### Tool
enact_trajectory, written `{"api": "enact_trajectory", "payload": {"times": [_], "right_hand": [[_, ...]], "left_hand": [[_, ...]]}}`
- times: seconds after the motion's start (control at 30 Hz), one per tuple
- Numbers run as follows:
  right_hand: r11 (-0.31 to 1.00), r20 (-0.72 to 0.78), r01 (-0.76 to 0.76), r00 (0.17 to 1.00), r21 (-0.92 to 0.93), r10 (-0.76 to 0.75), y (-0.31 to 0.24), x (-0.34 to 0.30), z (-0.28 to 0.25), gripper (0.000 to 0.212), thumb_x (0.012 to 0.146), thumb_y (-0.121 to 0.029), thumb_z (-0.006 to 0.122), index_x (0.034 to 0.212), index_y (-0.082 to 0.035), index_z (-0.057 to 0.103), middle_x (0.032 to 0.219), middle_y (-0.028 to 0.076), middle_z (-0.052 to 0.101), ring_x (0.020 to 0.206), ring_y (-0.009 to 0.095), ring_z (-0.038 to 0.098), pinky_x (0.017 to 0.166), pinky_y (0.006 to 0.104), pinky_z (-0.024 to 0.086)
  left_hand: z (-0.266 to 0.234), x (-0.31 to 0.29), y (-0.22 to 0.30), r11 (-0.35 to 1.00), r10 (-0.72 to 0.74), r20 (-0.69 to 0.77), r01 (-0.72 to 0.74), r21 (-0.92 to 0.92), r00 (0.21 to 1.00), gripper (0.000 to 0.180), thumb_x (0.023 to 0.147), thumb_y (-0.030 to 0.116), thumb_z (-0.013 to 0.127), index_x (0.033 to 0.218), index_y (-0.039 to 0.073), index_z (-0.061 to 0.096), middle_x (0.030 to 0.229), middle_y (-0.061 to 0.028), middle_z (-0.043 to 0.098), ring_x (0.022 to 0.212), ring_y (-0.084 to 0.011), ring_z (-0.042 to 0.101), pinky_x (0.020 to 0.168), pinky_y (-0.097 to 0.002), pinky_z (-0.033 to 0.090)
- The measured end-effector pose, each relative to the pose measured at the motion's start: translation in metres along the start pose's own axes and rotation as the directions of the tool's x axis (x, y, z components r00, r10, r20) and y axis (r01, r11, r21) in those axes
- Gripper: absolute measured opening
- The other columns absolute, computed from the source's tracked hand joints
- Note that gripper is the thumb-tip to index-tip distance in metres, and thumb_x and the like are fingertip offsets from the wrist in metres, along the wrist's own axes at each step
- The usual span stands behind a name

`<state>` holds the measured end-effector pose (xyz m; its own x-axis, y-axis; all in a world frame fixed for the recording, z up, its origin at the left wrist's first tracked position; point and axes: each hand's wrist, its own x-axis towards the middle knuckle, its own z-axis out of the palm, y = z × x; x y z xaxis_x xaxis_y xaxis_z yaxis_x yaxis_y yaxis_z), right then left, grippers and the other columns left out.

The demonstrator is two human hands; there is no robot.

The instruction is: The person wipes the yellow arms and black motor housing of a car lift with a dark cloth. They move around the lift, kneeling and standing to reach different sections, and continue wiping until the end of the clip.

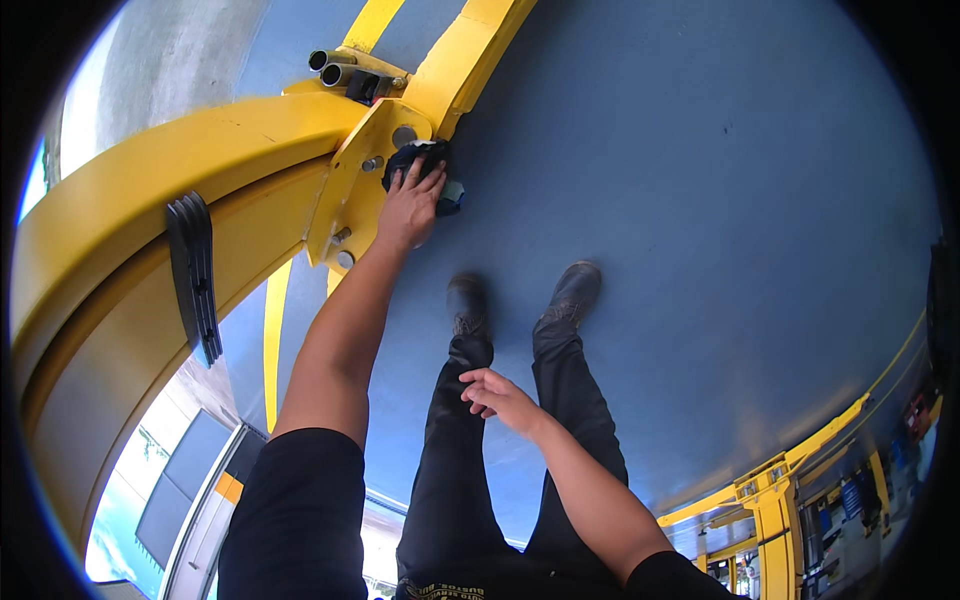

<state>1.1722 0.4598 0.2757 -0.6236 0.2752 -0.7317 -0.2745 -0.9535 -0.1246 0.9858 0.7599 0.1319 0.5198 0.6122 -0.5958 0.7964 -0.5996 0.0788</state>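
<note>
black cloth [428,158] is bunched against the yellow steel bracket [360,180], beside its bolts, where the yellow arm [150,170] meets a yellow beam [470,60]. left hand [410,210] presses on the cloth, fingers [425,180] spread flat over it, not clenched. right hand [497,395] hangs free above the legs, fingers loosely curled, grasping nothing. two dark boots [570,290] stand on the blue floor [700,200]. black ribbed pad [195,270] sits on the arm's side.
</note>
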Motion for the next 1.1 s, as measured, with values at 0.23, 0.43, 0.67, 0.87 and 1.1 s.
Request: {"api": "enact_trajectory", "payload": {"times": [0.23,0.43,0.67,0.87,1.1], "right_hand": [[0.986,-0.268,0.08,0.963,0.145,-0.038,-0.045,-0.104,-0.052,0.048,0.104,-0.037,0.062,0.145,-0.012,0.055,0.123,0.005,0.066,0.103,0.015,0.062,0.09,0.032,0.048],[0.957,-0.436,0.206,0.856,-0.206,-0.278,-0.212,-0.182,-0.097,0.061,0.101,-0.045,0.067,0.15,-0.013,0.051,0.133,0.007,0.062,0.116,0.018,0.06,0.096,0.0362,0.048],[0.819,-0.177,0.089,0.958,-0.567,-0.227,-0.431,-0.139,-0.083,0.041,0.098,-0.037,0.074,0.125,-0.009,0.062,0.12,0.005,0.067,0.109,0.016,0.062,0.096,0.0354,0.048],[0.588,-0.124,0.06,0.956,-0.806,-0.267,-0.537,-0.008,-0.112,0.024,0.088,-0.022,0.08,0.09,-0.004,0.064,0.117,0.004,0.065,0.104,0.018,0.062,0.094,0.0341,0.048],[0.093,0.233,0.267,0.933,-0.959,-0.275,-0.521,0.132,-0.072,0.028,0.09,-0.027,0.076,0.093,-0.002,0.063,0.103,0.011,0.059,0.102,0.029,0.06,0.088,0.0418,0.05]], "left_hand": [[-0.059,-0.065,0.067,-0.018,-0.033,0.517,0.516,-0.856,0.856,0.048,0.097,0.0,0.06,0.145,0.002,0.061,0.127,-0.0098,0.072,0.12,-0.0186,0.064,0.11,-0.0332,0.046],[-0.173,-0.07,0.106,-0.43,0.127,0.512,0.513,-0.743,0.849,0.053,0.093,0.0,0.065,0.145,0.0,0.058,0.132,-0.0121,0.069,0.123,-0.0229,0.066,0.109,-0.0348,0.048],[-0.228,-0.01,0.087,-0.685,0.373,0.21,0.421,-0.594,0.904,0.068,0.09,0.015,0.07,0.153,0.001,0.05,0.148,-0.0129,0.061,0.136,-0.0269,0.058,0.119,-0.0445,0.04],[-0.164,0.037,0.065,-0.939,-0.081,0.28,0.02,-0.342,0.957,0.067,0.098,0.032,0.067,0.157,0.009,0.047,0.156,-0.0113,0.055,0.14,-0.0258,0.053,0.118,-0.0452,0.039],[-0.09,0.024,0.087,-0.877,-0.398,0.777,0.045,-0.478,0.487,0.044,0.106,0.031,0.058,0.146,0.011,0.058,0.131,-0.006,0.071,0.113,-0.0188,0.066,0.097,-0.0379,0.05]]}}
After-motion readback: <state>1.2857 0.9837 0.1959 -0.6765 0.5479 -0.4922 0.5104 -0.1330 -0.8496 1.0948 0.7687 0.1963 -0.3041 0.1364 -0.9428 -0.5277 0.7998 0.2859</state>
